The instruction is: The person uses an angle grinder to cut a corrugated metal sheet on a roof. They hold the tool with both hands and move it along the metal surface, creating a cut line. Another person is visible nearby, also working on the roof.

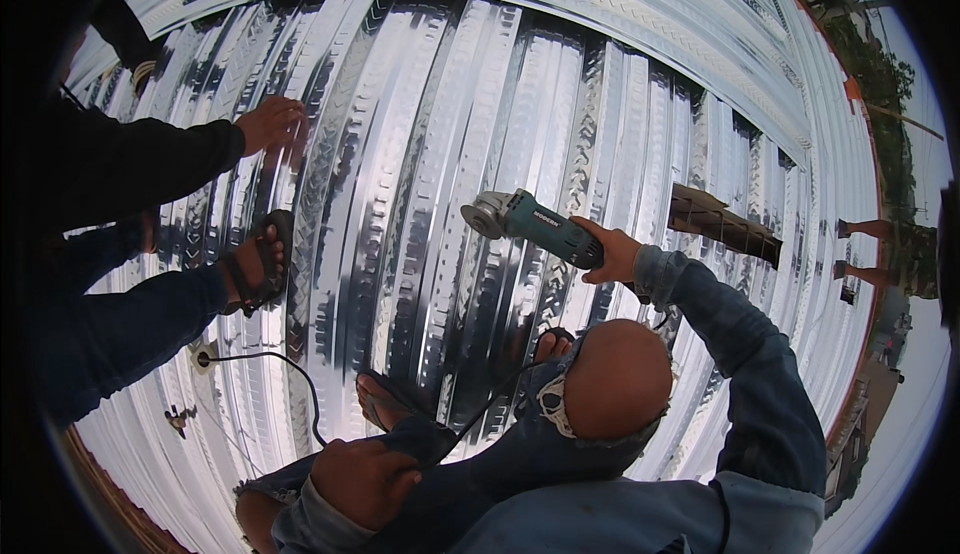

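My right hand (612,252) grips the rear of a green angle grinder (548,231), raised over ribbed, shiny metal sheeting (420,254). The grinder's disc (484,216) points left, apart from the sheeting as far as I can judge. Over my left thigh, my left hand (362,482) has its fingers curled in; what they hold, if anything, is hidden. A black cord (300,379) runs from a round socket (203,358) toward that hand, and cord shows again beyond it, between my legs. My right knee (618,379) is bent up through torn jeans.
At the left, another person's hand (270,124) touches the sheeting, near their sandaled foot (258,264). A long rectangular opening (725,224) lies right of the grinder. A person's legs (870,249) stand at the far right edge. A small object (180,420) lies lower left.
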Available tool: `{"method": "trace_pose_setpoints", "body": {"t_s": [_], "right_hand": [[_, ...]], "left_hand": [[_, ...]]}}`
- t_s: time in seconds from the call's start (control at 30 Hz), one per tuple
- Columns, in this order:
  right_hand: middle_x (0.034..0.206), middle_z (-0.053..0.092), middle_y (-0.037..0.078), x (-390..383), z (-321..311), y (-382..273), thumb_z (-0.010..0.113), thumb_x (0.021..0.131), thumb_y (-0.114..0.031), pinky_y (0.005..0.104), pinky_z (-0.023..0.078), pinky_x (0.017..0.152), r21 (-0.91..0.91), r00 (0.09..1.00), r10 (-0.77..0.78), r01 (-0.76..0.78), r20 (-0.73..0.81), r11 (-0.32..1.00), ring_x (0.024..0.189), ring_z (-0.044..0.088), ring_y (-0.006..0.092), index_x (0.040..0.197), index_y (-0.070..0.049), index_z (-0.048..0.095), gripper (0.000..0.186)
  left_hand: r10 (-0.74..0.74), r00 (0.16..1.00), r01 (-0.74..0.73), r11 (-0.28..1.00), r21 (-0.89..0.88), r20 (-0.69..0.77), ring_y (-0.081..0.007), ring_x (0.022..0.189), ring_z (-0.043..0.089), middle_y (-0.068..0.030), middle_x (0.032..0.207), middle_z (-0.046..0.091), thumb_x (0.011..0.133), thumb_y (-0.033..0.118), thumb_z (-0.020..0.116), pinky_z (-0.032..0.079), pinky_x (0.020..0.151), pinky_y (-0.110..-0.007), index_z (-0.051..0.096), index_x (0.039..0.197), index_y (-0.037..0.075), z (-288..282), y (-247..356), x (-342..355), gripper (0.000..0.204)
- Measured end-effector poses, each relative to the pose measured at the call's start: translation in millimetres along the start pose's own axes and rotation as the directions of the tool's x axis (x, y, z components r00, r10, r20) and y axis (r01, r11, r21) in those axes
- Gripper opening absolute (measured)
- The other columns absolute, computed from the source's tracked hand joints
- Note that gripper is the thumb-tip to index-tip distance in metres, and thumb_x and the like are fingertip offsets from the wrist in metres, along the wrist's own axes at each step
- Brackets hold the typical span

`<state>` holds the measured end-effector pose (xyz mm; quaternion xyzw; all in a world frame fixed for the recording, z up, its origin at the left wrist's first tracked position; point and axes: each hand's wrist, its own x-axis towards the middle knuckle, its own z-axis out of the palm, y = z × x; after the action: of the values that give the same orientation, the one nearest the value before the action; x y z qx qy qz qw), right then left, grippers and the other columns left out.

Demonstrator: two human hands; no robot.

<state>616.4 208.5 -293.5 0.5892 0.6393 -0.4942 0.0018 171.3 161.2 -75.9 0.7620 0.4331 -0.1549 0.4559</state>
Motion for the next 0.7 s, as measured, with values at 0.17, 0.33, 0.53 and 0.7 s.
{"method": "trace_pose_setpoints", "body": {"t_s": [0.17,0.33,0.53,0.7], "right_hand": [[0.100,0.063,0.024,-3.5,8.1,1.1,0.078,0.063,-0.020,0.0409,0.049,0.085,0.024,1.000,-0.013,0.013,-0.002,1.000,0.091,0.064,0.0375,0.145,-0.017,0.020,0.101],[0.106,0.062,0.024,-10.0,6.3,-0.8,0.078,0.063,-0.020,0.0410,0.049,0.087,0.024,1.000,0.023,-0.023,0.021,0.999,0.097,0.062,0.0379,0.145,-0.018,0.019,0.101],[0.102,0.062,0.024,-17.9,10.1,8.3,0.079,0.062,-0.020,0.0412,0.049,0.085,-0.050,0.997,0.057,-0.054,0.046,0.997,0.094,0.062,0.0385,0.144,-0.016,0.023,0.100],[0.110,0.060,0.022,-25.4,35.6,25.3,0.082,0.060,-0.020,0.0386,0.045,0.092,0.108,0.999,0.033,-0.037,0.033,0.994,0.103,0.059,0.0331,0.143,-0.010,0.027,0.100]], "left_hand": [[0.030,0.999,-0.029,0.999,0.017,-0.037,-0.0272,0.065,0.063,-0.0083,0.071,0.064,0.076,0.028,0.067,0.046,0.061,-0.038,0.069,0.082,0.013,2.3,-3.4,-0.7,0.017],[0.019,0.999,-0.020,0.999,-0.031,-0.046,-0.0291,0.067,0.063,-0.0098,0.071,0.064,0.079,0.028,0.065,0.048,0.063,-0.041,0.071,0.084,0.013,4.0,-2.9,0.7,0.016],[0.045,0.999,-0.044,0.999,0.031,-0.026,-0.0293,0.069,0.063,-0.0097,0.072,0.064,0.080,0.028,0.064,0.048,0.063,-0.041,0.070,0.086,0.013,1.6,1.1,7.8,0.017],[0.052,0.999,-0.052,0.998,0.021,-0.007,-0.0300,0.069,0.062,-0.0101,0.073,0.064,0.081,0.028,0.063,0.048,0.063,-0.041,0.070,0.086,0.013,1.3,3.7,14.2,0.017]]}}
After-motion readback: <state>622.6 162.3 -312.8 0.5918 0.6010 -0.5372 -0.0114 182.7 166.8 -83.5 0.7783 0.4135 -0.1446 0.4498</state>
